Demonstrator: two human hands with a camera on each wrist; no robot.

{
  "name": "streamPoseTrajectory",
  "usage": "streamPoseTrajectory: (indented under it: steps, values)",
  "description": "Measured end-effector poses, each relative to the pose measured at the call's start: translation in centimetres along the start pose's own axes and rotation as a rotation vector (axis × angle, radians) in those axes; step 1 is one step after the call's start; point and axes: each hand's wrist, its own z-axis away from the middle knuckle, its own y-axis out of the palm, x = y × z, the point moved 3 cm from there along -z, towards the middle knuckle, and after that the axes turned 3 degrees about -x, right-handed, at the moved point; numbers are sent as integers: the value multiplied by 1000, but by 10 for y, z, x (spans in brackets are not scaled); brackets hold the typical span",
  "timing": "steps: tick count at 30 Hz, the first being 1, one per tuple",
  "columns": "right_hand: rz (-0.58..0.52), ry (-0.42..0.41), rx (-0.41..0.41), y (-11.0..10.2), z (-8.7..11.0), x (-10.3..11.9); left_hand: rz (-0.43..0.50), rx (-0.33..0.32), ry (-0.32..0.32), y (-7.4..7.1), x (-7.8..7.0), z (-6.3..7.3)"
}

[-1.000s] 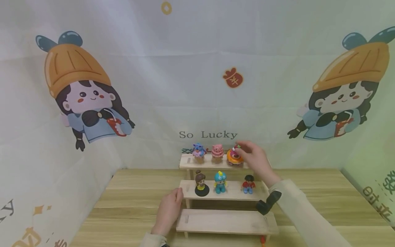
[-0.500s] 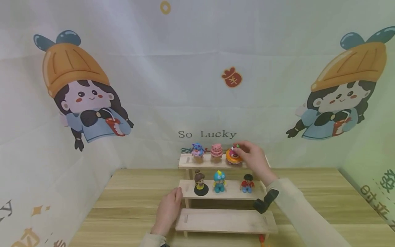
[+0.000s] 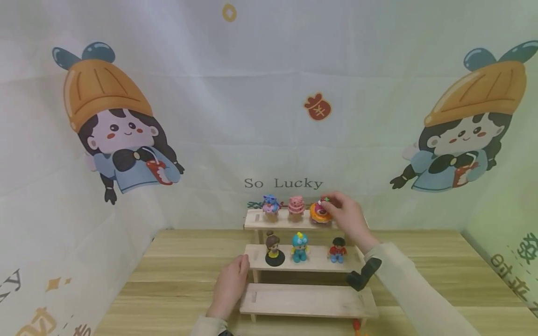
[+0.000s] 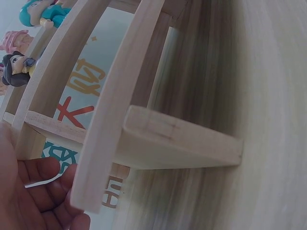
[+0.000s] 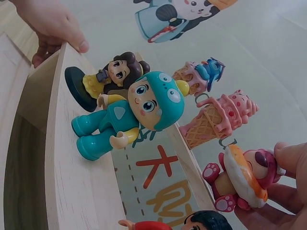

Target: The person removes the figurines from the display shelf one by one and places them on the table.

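Note:
My right hand [image 3: 350, 215] pinches a pink bear figure with an orange-and-white swim ring [image 5: 241, 173] at the right of the top tier. Beside it on that tier stand a pink ice-cream-cone figure [image 3: 296, 207] and a blue one [image 3: 271, 207]. My left hand [image 3: 230, 284] grips the left end of the wooden stepped shelf [image 3: 308, 301] at its middle tier, thumb on top and fingers curled beneath. On that tier stand a doll in yellow on a black base [image 3: 274, 252], a teal-suited figure [image 3: 300, 249] and a red-jacketed figure [image 3: 337, 251].
The shelf stands on a wood-grain table [image 3: 176, 280] against a printed cloth backdrop [image 3: 231, 112]. A small red-orange object [image 3: 357, 325] lies partly hidden under the front right of the lowest tier.
The view shifts slightly. My right hand keeps its pinch on the bear figure, which stays at about the same spot, and my left hand stays at the shelf end.

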Motion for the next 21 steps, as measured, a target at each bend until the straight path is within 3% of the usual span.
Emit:
streamPoseTrajectory:
  steps: [12,21]
  values:
    - [-7,-3,-21,-9,3,5,-1,-19,14,-1,-1,0]
    - [-72,-2,-20,-15,10,13,0,-9,6,0,-1,0]
